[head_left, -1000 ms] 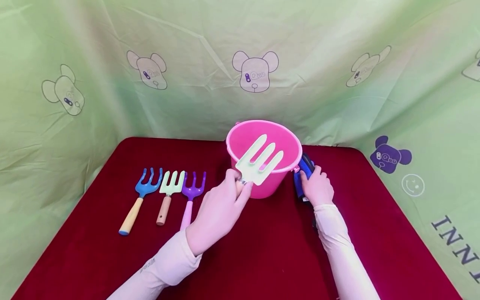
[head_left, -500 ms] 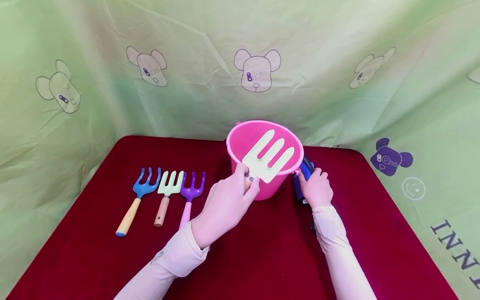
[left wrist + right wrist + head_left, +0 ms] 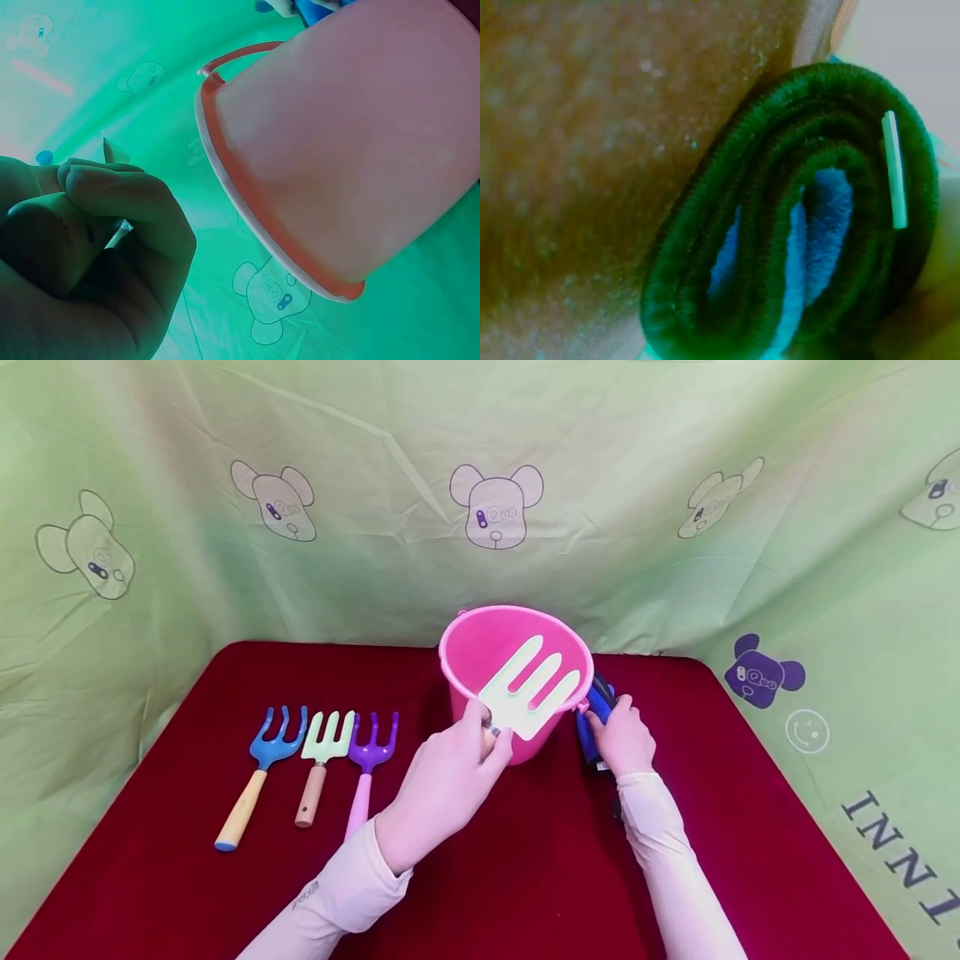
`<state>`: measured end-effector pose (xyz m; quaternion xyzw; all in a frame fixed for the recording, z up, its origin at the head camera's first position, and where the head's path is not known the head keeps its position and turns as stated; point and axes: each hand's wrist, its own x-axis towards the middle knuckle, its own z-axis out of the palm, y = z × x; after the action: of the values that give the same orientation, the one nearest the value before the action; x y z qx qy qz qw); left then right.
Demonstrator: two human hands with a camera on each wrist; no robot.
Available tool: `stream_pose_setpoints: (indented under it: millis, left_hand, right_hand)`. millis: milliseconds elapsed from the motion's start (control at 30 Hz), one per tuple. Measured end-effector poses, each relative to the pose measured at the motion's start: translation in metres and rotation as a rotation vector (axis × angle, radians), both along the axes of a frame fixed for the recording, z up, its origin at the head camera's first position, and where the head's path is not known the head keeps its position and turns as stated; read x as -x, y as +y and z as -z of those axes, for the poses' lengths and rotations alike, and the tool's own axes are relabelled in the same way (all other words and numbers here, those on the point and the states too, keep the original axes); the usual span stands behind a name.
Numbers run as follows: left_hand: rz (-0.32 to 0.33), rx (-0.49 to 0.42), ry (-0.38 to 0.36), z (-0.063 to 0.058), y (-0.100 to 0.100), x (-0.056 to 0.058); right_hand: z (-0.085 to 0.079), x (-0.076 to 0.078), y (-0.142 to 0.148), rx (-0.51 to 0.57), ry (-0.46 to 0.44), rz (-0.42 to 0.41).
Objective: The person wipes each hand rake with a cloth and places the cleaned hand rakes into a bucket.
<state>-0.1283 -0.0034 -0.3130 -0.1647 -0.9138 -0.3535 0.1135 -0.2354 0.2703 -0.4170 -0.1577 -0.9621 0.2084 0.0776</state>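
My left hand (image 3: 442, 785) grips the wooden handle of a pale green hand fork (image 3: 525, 702). Its three tines overlap the mouth of a pink bucket (image 3: 480, 647) in the head view. From the left wrist, the curled fingers (image 3: 131, 195) wrap the handle end, with the bucket (image 3: 337, 150) to the right. My right hand (image 3: 628, 739) grips a rolled blue and black cloth (image 3: 588, 735) on the table, just right of the bucket. The right wrist view shows the cloth (image 3: 780, 225) end-on, in layers, with a small white tag.
On the left of the red table (image 3: 150, 860) lie a blue hand fork (image 3: 277, 747), a second pale green hand fork (image 3: 327, 739) and a purple one (image 3: 372, 752) with a pink handle, its lower end hidden by my left arm. A green printed curtain (image 3: 360, 585) surrounds the table.
My left hand has carried the pale green hand fork a little rightward across the bucket's mouth. My right hand stays on the rolled cloth. The head view has shifted slightly.
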Motion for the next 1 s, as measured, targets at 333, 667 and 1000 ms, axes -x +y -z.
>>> stream_pose_setpoints:
  millis: [333,667,1000]
  left_hand:
    - [-0.008,0.051,0.081,-0.001,-0.002,0.0]
    - [-0.003,0.037,0.082,-0.001,-0.004,0.001]
    - [0.001,0.024,0.074,-0.001,-0.006,0.001]
  right_hand:
    - [-0.029,-0.009,0.007,-0.037,0.108,0.031]
    - [-0.105,-0.047,-0.002,0.108,0.426,0.136]
    - [-0.147,-0.098,-0.068,0.23,0.821,-0.24]
